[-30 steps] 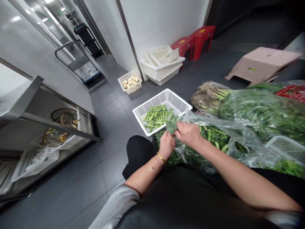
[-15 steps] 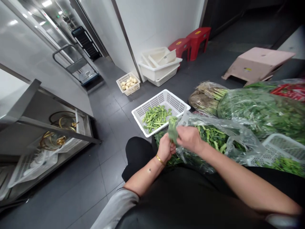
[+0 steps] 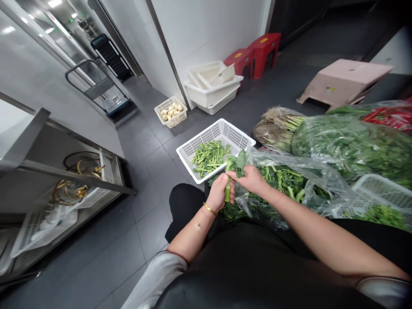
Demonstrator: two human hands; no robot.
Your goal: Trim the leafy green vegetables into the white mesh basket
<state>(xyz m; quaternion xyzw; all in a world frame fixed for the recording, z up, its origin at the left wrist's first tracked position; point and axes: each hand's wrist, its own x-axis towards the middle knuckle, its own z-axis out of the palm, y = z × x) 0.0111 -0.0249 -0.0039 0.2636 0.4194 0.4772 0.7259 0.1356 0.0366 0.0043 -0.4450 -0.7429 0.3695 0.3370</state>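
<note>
My left hand (image 3: 219, 192) is wrapped around the stem of a leafy green stalk (image 3: 237, 161), whose cut end shows below the fingers. Close beside it, my right hand (image 3: 253, 180) pinches the same stalk near the leaves. Just beyond both hands is a white perforated basket (image 3: 186, 166) holding a heap of green stems (image 3: 209, 157). Under and to the right of my hands, more leafy greens (image 3: 285, 182) lie in an opened clear plastic bag (image 3: 333, 176). The fingertips of my right hand are partly hidden by leaves.
At right are a bagged bundle of rooted stalks (image 3: 273, 128), bagged feathery greens (image 3: 350, 143), red peppers (image 3: 389, 119) and another white basket (image 3: 380, 182). A pink stool (image 3: 346, 83) stands behind. Stacked white tubs (image 3: 209, 92) and a small basket of pale round vegetables (image 3: 172, 112) sit by the wall. A metal shelf (image 3: 80, 174) stands left.
My right hand has shifted slightly down and right, and the stalk's leaves now spread more plainly above the hands. The stem shows below my left fingers. The whole view has moved slightly.
</note>
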